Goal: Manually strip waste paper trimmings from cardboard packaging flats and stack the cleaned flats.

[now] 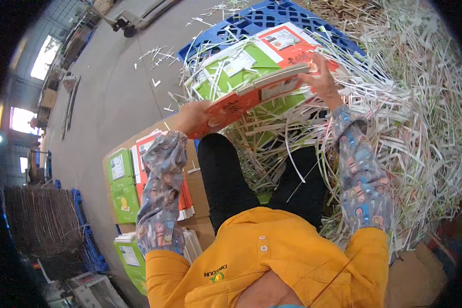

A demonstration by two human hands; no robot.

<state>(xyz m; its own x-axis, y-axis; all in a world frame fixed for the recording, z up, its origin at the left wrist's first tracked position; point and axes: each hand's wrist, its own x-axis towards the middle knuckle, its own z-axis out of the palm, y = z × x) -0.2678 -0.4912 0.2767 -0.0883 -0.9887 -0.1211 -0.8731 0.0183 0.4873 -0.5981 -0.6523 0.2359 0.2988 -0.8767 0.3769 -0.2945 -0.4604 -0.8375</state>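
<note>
Between my two hands is a red flattened cardboard box [230,109], tilted with its pale edge facing up; it may be more than one layer. My left hand [192,117] is closed on its near left end. At the far right end my right hand [322,82] grips the edge between thumb and fingers. Right behind it lies a stack of green printed cardboard sheets [264,55] with red ones [283,40] alongside. Loose paper strips are strewn over that stack.
A blue plastic pallet [262,18] sits beneath the stack. Heaped shredded paper strips [410,102] fill the right side. To my left stand piles of green folded cartons [122,192] and red ones on brown cardboard. Farther left is a bundle of brown cardboard [41,218] beside a blue pallet [87,231].
</note>
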